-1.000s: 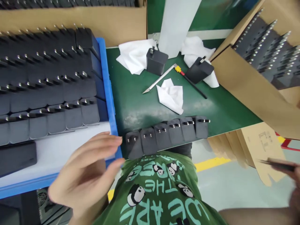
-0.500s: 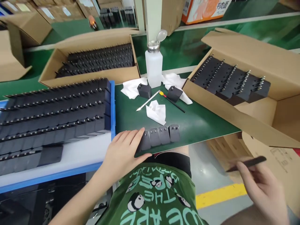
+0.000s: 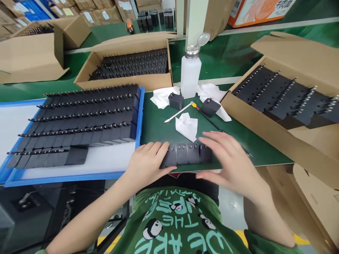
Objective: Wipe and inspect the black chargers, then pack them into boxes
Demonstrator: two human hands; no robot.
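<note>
My left hand (image 3: pixel 148 158) covers the left end of the plugs (image 3: pixel 182 154), so no reliable count of the row. Right end sits partly behind my right hand (image 3: pixel 230 162). A thin dark object (image 3: pixel 248 153) pokes out past that hand; can't make out what it is. Right-hand carton (image 3: pixel 265 124) is cut off by the frame edge. Plugs: matte black blocks, rounded corners, metal pins showing, lined up along the near edge of the green bench (image 3: pixel 159 132), just right of the blue-rimmed tray (image 3: pixel 113 158). Far side of the row: crumpled white wipe (image 3: pixel 186 126), slim silver knife (image 3: pixel 178 112), whitish bottle (image 3: pixel 190 76) with metal cap, lid flipped up. Left hand is gripping the row's left end, fingers far side, thumb near side. Right hand is spread wide at the right end, slightly blurred, grasping nothing; can't tell if fingertips touch.
</note>
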